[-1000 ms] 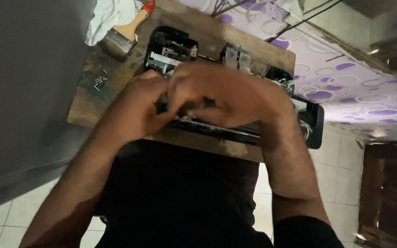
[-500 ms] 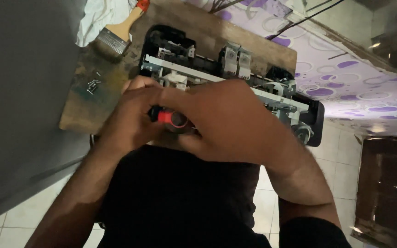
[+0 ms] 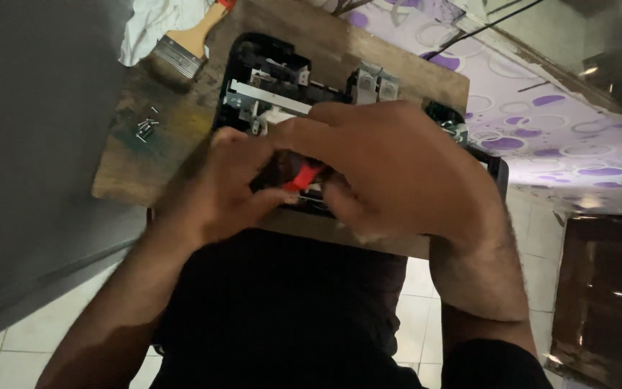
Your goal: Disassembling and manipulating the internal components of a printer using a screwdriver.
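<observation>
Over the printer point(image 3: 268, 79) on the board point(image 3: 152, 144), both hands meet: left hand point(image 3: 217, 187) and right hand point(image 3: 397, 169) fingers pinch a small red part point(image 3: 302, 175) at the printer's near edge; brush point(image 3: 185, 47) beyond.

Paintbrush point(image 3: 185, 49) on a white cloth point(image 3: 154, 21), small screws point(image 3: 145, 126) (loosely scattered) — purple-patterned sheet point(image 3: 541, 122)

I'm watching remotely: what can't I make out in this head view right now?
- Middle of the black device: covered by left hand and right hand.
- Red part: mostly hidden between fingers; its shape and which hand grips it are unclear.
- Screws on the wooden board: too small to count.
- Paintbrush: handle cut off at the top edge.
</observation>
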